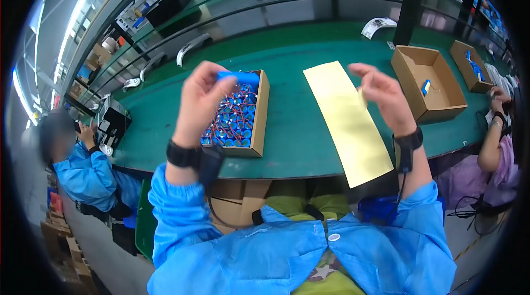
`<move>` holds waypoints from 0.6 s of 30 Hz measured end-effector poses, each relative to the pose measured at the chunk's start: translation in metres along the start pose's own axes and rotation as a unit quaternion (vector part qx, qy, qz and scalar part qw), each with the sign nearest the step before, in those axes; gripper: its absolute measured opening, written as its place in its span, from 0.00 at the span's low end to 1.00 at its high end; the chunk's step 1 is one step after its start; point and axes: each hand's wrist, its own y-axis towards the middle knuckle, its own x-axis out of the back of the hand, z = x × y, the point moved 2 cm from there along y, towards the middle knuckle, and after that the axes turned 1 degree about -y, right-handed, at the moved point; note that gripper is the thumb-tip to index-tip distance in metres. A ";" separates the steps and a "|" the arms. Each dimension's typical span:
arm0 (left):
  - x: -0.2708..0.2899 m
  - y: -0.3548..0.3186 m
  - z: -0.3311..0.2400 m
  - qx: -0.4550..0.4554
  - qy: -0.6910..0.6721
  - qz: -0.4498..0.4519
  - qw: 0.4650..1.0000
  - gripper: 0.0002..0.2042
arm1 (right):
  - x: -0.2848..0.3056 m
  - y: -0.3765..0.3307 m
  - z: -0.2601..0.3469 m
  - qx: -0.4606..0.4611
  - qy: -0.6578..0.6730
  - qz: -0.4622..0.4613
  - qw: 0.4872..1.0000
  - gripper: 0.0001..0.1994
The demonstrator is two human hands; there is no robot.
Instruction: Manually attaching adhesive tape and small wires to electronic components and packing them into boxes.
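My left hand (pixel 200 99) is closed around one end of a blue cylindrical battery pack (pixel 240 78). It holds the pack over the far end of a cardboard box (pixel 259 115), where several blue cylindrical batteries (pixel 236 129) stand packed together with red and dark wires on top. To the right, a long pale yellow sheet (pixel 350 129) lies slanted on the bench, its near end at the front edge. My right hand (pixel 383 96) is above the sheet's right side, thumb and fingers drawn together. Anything small between those fingertips is too blurred to make out.
An open cardboard box (pixel 436 104) on the right holds one blue battery pack (pixel 425 87). Beyond it stands another box (pixel 461 66) with blue packs. Co-workers sit on both sides of the green bench (pixel 290 129). A dark post (pixel 411 5) and rails run behind.
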 end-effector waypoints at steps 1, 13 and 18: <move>-0.020 -0.012 -0.007 0.013 -0.012 0.027 0.999 0.10 | -0.016 -0.004 0.017 -0.025 0.018 0.072 0.997 0.04; -0.144 -0.064 0.015 0.125 -0.390 0.015 0.912 0.19 | -0.114 -0.056 0.058 0.134 -0.265 0.090 0.950 0.06; -0.153 -0.068 0.016 0.099 -0.282 -0.015 0.954 0.16 | -0.129 -0.065 0.039 0.131 -0.521 0.047 0.842 0.12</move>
